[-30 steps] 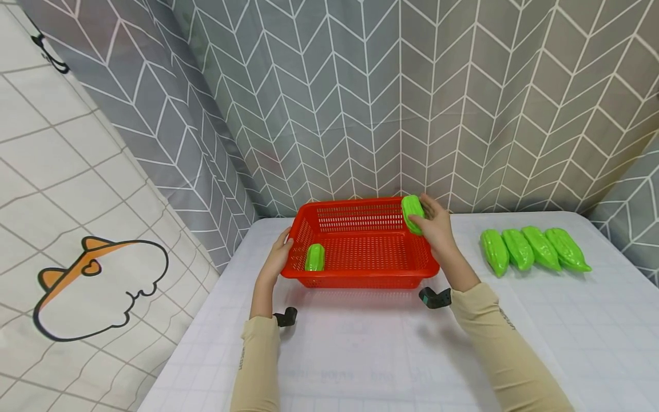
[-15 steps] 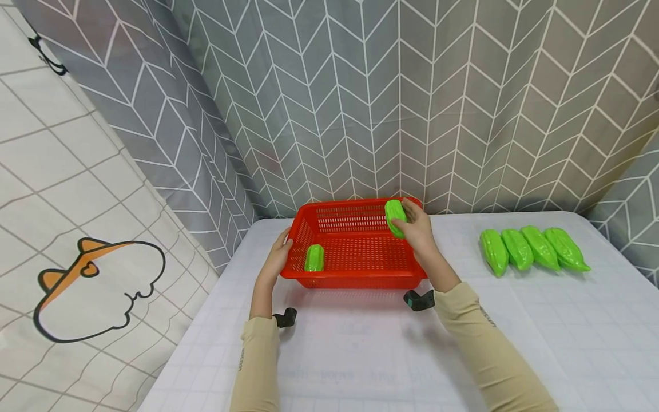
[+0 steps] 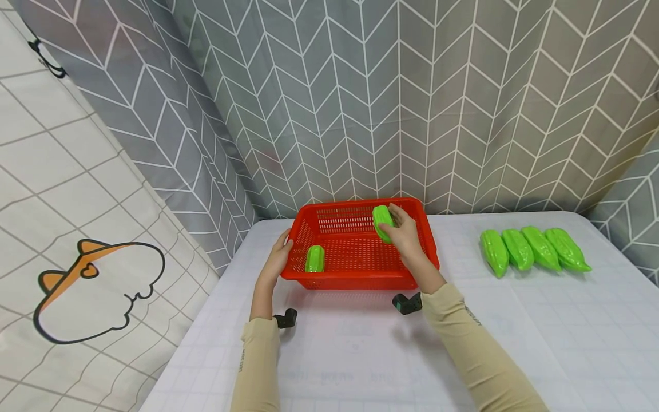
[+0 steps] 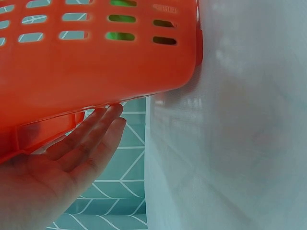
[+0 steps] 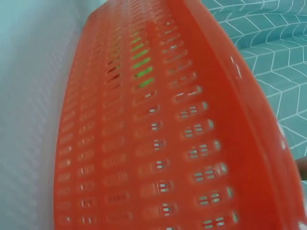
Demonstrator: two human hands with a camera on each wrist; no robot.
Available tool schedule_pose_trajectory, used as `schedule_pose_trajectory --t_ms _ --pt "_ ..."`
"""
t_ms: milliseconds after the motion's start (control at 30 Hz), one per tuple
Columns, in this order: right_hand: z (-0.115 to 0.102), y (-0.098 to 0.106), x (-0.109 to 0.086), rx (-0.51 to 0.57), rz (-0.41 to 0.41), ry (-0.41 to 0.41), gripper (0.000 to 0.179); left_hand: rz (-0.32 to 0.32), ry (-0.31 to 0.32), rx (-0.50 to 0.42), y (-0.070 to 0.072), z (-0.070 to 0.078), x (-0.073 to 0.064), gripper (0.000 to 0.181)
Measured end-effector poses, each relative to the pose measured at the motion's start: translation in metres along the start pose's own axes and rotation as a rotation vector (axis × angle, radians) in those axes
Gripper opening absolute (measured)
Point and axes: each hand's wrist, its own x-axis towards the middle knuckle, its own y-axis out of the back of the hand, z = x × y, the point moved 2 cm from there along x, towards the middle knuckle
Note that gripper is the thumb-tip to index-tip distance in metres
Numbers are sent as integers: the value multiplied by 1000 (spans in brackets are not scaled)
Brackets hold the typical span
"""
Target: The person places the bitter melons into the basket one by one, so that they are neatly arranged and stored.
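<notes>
A red plastic basket (image 3: 360, 280) with slotted walls stands on the table. At its left end my left hand (image 3: 276, 258) holds the rim; in the left wrist view the fingers (image 4: 98, 139) lie beneath the rim against the outer wall, and the thumb is hidden. My right hand (image 3: 407, 233) pinches a shiny bright-green ridged pod (image 3: 382, 223) above the basket's right half. Another green pod (image 3: 314, 259) lies inside at the left end. In the right wrist view the basket's slotted front wall (image 5: 129, 158) covers most of the picture, hiding the held pod.
Several more green pods (image 3: 535, 249) with pointed tips lie in a row on the white table (image 3: 515, 320), to the right of the basket. A grey patterned curtain (image 3: 360, 103) hangs close behind, and a white tiled-pattern cloth (image 3: 98, 189) hangs at the left.
My right hand has carried the green pod leftward and slightly down, from the basket's right rim to over its inside. The left hand has stayed at the left rim.
</notes>
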Motion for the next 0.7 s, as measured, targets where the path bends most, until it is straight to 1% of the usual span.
schedule_pose_trajectory --t_ms 300,533,700 --pt "8 -18 2 -6 -34 -21 67 -4 6 -17 -1 1 -1 53" --pt "6 -35 1 9 -49 -22 66 -13 14 -13 0 1 2 54" --pt "7 -46 3 15 -57 -28 66 -2 10 -3 0 1 1 53"
